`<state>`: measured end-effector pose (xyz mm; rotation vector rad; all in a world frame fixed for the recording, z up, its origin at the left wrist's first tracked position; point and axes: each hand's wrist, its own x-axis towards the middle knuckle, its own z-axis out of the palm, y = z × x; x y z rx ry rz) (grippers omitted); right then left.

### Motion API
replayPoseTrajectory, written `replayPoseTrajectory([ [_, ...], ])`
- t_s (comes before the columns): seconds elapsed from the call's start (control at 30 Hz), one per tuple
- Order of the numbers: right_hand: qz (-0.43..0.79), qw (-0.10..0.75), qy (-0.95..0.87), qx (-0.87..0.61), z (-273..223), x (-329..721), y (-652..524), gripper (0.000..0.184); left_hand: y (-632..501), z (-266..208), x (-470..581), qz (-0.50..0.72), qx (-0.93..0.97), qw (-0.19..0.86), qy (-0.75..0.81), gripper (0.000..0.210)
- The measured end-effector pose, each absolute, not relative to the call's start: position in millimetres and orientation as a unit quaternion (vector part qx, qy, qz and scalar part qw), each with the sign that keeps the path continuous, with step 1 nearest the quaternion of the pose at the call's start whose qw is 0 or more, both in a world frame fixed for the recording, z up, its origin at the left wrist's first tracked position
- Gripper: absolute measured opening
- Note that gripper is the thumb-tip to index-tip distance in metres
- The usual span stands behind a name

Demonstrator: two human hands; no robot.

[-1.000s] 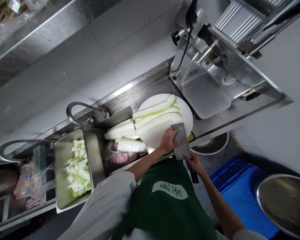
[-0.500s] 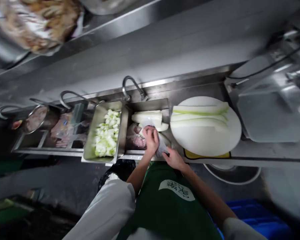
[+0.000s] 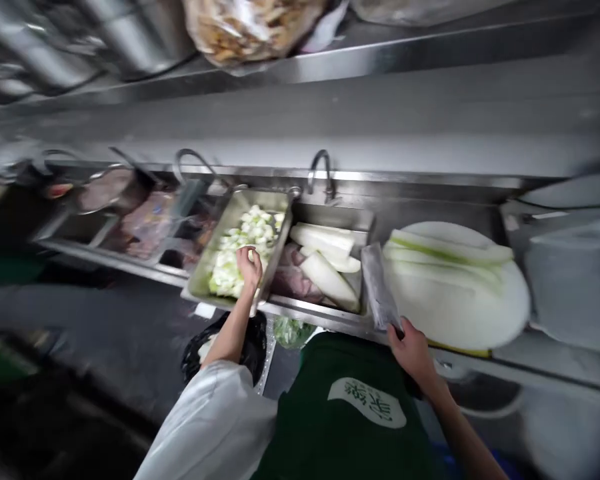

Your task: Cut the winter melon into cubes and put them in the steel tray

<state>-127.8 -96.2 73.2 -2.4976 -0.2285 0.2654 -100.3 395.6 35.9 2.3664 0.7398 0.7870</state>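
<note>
My right hand (image 3: 413, 352) grips the dark handle of a cleaver (image 3: 380, 287), its broad grey blade pointing away from me between the sink and the round board. Over a deep metal tray (image 3: 196, 275) my left hand (image 3: 250, 267) hovers or rests with curled fingers, by a heap of chopped pale-green vegetable (image 3: 229, 257); what it holds, if anything, I cannot make out. Several long pale peeled vegetable pieces (image 3: 330, 279) lie in the sink (image 3: 365, 220), beside pinkish meat (image 3: 295, 280). Long white strips with green edges (image 3: 445, 253) lie across the round white cutting board (image 3: 460, 313).
Taps (image 3: 321, 167) rise behind the sinks. To the left are more basins with bagged meat (image 3: 147, 223) and a metal pot (image 3: 107, 190). A black-lined bin (image 3: 250, 347) stands below the counter. Overhead runs a shelf (image 3: 380, 53) with bagged goods (image 3: 253, 30).
My left hand has left the sink and moved left to the tray. The cleaver in my right hand has moved right, away from the sink's pale pieces. The view has shifted left.
</note>
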Motion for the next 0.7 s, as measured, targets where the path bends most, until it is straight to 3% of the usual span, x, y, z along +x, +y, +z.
replayPoseTrajectory([
  [0.23, 0.097, 0.129, 0.114, -0.980, 77.7, -186.4, -214.7, 0.018, 169.1, 5.3, 5.3, 0.122, 0.919, 0.361, -0.101, 0.024],
  [0.37, 0.134, 0.086, 0.180, -0.971, 76.6, -202.8, -254.2, 0.017, 45.4, 11.6, 50.7, 0.000, 0.941, 0.240, -0.238, 0.037],
  [0.5, 0.187, 0.090, 0.216, -0.954, 68.5, -197.0, -273.8, 0.019, 2.1, 12.9, 66.9, -0.062, 0.963, 0.103, -0.241, 0.059],
  [0.7, 0.208, 0.210, 0.197, -0.935, 51.2, -182.7, -304.6, 0.021, -0.9, 13.1, 55.3, -0.104, 0.972, 0.061, -0.201, 0.050],
])
